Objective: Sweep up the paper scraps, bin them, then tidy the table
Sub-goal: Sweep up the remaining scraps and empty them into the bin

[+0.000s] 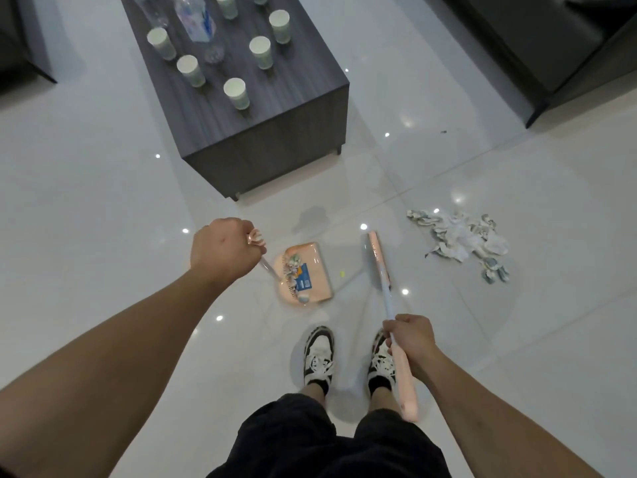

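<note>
Your left hand (pixel 220 248) grips the peach dustpan (pixel 305 272) handle, your right hand (pixel 410 339) grips the broom (pixel 379 262), beside crumpled white-grey paper scraps (pixel 460 241).

We see a glossy white tiled floor (pixel 103 188) with bright ceiling-light reflections scattered across it. A dark sofa corner (pixel 537 46) occupies the upper right, and a second dark upholstered furniture piece (pixel 20 46) sits at the upper left edge. At the bottom we note black shorts (pixel 310 443), two black ankle socks, and a pair of black-and-white lace-up sneakers (pixel 319 353) standing side by side on the tiles.
</note>
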The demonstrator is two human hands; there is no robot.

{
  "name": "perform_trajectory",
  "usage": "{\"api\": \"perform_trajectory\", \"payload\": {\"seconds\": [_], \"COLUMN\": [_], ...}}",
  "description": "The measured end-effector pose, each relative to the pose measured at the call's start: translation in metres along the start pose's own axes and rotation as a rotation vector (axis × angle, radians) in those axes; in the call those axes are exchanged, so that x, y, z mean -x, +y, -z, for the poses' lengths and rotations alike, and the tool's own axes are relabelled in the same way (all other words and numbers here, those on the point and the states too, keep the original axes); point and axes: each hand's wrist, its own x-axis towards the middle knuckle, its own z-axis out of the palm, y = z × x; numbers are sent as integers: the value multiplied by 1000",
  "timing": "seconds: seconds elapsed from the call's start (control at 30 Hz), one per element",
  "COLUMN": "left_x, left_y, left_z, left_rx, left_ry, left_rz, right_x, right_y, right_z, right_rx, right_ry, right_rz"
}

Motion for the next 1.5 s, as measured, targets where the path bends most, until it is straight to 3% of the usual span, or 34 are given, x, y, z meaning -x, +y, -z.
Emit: {"api": "perform_trajectory", "payload": {"seconds": [0.4,0.63,0.97,1.2,1.37,1.5], "left_x": [3,-24,-99,-161,-203,-227], "left_y": [-28,5,167,297,374,400], "left_z": [-17,14,56,42,27,20], "left_rx": [67,122,81,36,-23,-3], "left_ry": [15,63,47,7,-50,-95], "left_rz": [68,44,-251,-281,-290,-247], "right_x": [3,21,0,-89,-142,-172], "right_y": [9,-28,-70,-120,-150,-164], "right_z": [-22,0,135,243,310,328], "right_rx": [-81,-121,-285,-380,-378,-347], "right_ry": [-116,36,343,483,502,399], "right_rz": [-119,-30,38,-36,-99,-141]}}
